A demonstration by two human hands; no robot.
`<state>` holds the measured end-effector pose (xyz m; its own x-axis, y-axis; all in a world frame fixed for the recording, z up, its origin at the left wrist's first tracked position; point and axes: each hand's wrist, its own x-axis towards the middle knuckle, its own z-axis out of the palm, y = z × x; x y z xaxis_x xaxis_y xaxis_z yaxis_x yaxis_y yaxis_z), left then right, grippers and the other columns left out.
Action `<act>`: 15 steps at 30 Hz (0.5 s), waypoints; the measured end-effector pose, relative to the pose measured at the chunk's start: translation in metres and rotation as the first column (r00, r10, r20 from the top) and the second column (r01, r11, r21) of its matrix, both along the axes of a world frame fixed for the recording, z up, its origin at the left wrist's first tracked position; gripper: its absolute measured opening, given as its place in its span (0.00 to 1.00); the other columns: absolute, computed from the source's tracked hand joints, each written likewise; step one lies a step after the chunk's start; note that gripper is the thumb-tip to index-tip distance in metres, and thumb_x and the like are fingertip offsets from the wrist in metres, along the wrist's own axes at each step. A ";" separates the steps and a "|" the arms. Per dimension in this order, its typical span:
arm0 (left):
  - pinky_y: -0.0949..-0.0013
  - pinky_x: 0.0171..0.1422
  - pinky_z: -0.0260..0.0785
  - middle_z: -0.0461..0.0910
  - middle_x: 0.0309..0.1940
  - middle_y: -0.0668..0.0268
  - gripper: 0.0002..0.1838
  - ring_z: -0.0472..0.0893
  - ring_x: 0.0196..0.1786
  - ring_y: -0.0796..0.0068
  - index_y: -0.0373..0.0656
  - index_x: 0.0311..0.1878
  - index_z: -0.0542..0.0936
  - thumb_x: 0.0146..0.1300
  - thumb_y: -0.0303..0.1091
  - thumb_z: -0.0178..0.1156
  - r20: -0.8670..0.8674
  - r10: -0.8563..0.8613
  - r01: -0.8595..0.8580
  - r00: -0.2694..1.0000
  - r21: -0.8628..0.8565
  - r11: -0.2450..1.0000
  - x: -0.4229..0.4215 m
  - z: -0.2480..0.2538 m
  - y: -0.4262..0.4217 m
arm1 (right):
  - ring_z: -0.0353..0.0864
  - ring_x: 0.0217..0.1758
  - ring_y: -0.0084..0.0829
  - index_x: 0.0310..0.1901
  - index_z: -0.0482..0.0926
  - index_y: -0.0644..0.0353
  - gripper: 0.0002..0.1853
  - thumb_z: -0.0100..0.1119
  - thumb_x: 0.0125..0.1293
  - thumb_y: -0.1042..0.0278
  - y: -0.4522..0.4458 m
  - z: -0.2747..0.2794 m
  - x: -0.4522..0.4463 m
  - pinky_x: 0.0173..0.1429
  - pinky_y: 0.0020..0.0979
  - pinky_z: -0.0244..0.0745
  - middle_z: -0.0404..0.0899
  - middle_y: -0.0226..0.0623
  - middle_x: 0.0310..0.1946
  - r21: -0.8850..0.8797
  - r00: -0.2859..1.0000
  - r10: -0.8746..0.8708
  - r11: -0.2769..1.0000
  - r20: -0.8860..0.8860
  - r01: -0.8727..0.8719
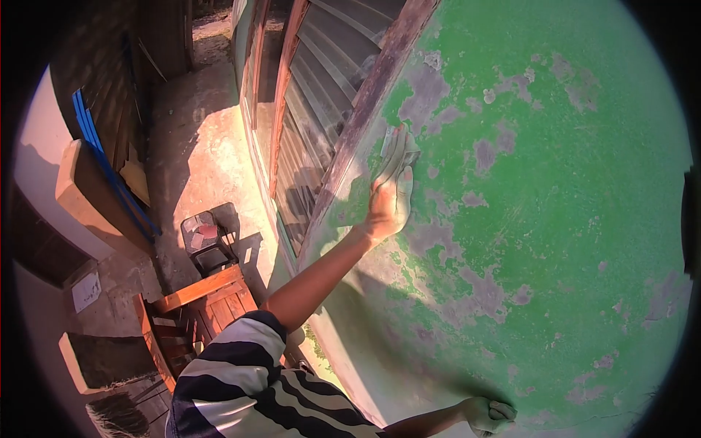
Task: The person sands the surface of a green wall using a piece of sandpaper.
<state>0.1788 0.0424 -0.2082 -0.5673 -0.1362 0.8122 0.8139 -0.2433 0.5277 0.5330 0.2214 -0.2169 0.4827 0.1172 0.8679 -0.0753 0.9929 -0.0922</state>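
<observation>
My left hand (392,186) is raised against the green wall (555,197), its fingers stretched upward and coated with pale dust. Under the fingers it presses a small greyish sheet, which looks like sandpaper (387,140), flat on the wall close to the window frame. Only the sheet's edges show. Grey patches of bare plaster surround the hand where the paint is gone. Low in the view, my right hand (489,417) is curled closed beside the wall, dusty too. What its fingers hold, if anything, is hidden.
A louvred window (328,66) with a worn wooden frame (376,73) borders the wall. To the left are a wooden chair (223,292), a small dark stool (207,237) with something reddish on it, blue strips (109,157), a cushion-like block (95,193) and a broom head (117,416).
</observation>
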 end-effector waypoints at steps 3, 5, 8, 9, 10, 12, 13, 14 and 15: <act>0.47 0.83 0.54 0.61 0.77 0.36 0.25 0.58 0.81 0.37 0.23 0.72 0.68 0.76 0.27 0.47 0.050 0.184 -0.182 0.982 -0.052 0.982 -0.003 -0.006 0.002 | 0.57 0.14 0.26 0.12 0.57 0.51 0.27 0.44 0.74 0.69 -0.003 0.002 -0.008 0.25 0.29 0.50 0.60 0.29 0.10 -0.009 0.999 -0.034 0.999 -0.002 0.034; 0.45 0.82 0.55 0.64 0.74 0.33 0.25 0.62 0.79 0.35 0.22 0.69 0.71 0.77 0.31 0.47 -0.092 0.148 -0.158 0.985 -0.110 0.981 0.031 -0.016 0.007 | 0.57 0.14 0.26 0.12 0.57 0.51 0.27 0.44 0.75 0.69 -0.005 0.004 -0.012 0.25 0.29 0.50 0.60 0.29 0.10 -0.019 0.998 -0.055 0.998 -0.003 0.055; 0.47 0.79 0.63 0.75 0.68 0.42 0.26 0.73 0.73 0.43 0.29 0.64 0.78 0.71 0.38 0.55 -0.318 0.039 -0.149 0.947 -0.329 0.933 0.069 -0.047 0.011 | 0.57 0.14 0.26 0.12 0.57 0.51 0.27 0.43 0.75 0.69 -0.010 0.008 -0.016 0.25 0.29 0.50 0.60 0.29 0.10 -0.043 0.997 -0.080 0.996 -0.001 0.080; 0.47 0.79 0.64 0.76 0.68 0.45 0.26 0.73 0.73 0.45 0.30 0.65 0.78 0.69 0.38 0.57 -0.412 0.035 -0.180 0.910 -0.318 0.931 0.056 -0.049 0.009 | 0.57 0.14 0.26 0.12 0.57 0.51 0.27 0.43 0.75 0.69 -0.011 0.008 -0.018 0.25 0.29 0.50 0.60 0.29 0.10 -0.053 0.996 -0.087 0.995 0.000 0.087; 0.48 0.78 0.65 0.76 0.69 0.47 0.26 0.74 0.74 0.47 0.32 0.65 0.79 0.68 0.37 0.58 -0.502 0.031 -0.208 0.864 -0.301 0.931 0.036 -0.048 0.006 | 0.57 0.14 0.26 0.12 0.57 0.51 0.27 0.43 0.75 0.69 -0.012 0.010 -0.019 0.25 0.29 0.50 0.60 0.29 0.10 -0.057 0.996 -0.093 0.994 0.002 0.093; 0.46 0.77 0.65 0.73 0.69 0.38 0.24 0.71 0.74 0.37 0.25 0.61 0.78 0.74 0.37 0.51 -0.476 0.089 -0.254 0.875 -0.294 0.921 0.002 -0.022 -0.011 | 0.57 0.15 0.26 0.12 0.57 0.51 0.27 0.43 0.75 0.69 -0.016 0.014 -0.023 0.25 0.29 0.50 0.60 0.29 0.10 -0.079 0.995 -0.104 0.991 0.001 0.103; 0.45 0.77 0.64 0.70 0.71 0.37 0.24 0.68 0.76 0.35 0.23 0.62 0.77 0.76 0.35 0.49 -0.309 0.147 -0.211 0.940 -0.186 0.960 -0.021 -0.010 -0.011 | 0.57 0.15 0.26 0.12 0.57 0.51 0.27 0.43 0.75 0.69 -0.020 0.015 -0.026 0.25 0.29 0.50 0.60 0.29 0.10 -0.090 0.994 -0.107 0.990 -0.003 0.106; 0.45 0.78 0.62 0.67 0.73 0.35 0.24 0.65 0.77 0.34 0.21 0.63 0.76 0.78 0.34 0.46 -0.127 0.174 -0.184 0.977 -0.073 0.980 -0.036 -0.001 -0.011 | 0.57 0.15 0.26 0.12 0.57 0.51 0.27 0.43 0.75 0.69 -0.024 0.016 -0.030 0.25 0.29 0.50 0.60 0.29 0.10 -0.107 0.994 -0.112 0.988 -0.007 0.110; 0.45 0.78 0.62 0.67 0.73 0.35 0.24 0.65 0.77 0.34 0.21 0.63 0.76 0.78 0.34 0.46 -0.130 0.159 -0.169 0.979 -0.071 0.983 -0.041 0.000 -0.012 | 0.57 0.15 0.26 0.12 0.57 0.51 0.27 0.43 0.75 0.69 -0.029 0.016 -0.034 0.25 0.29 0.50 0.60 0.29 0.10 -0.124 0.994 -0.107 0.987 -0.008 0.105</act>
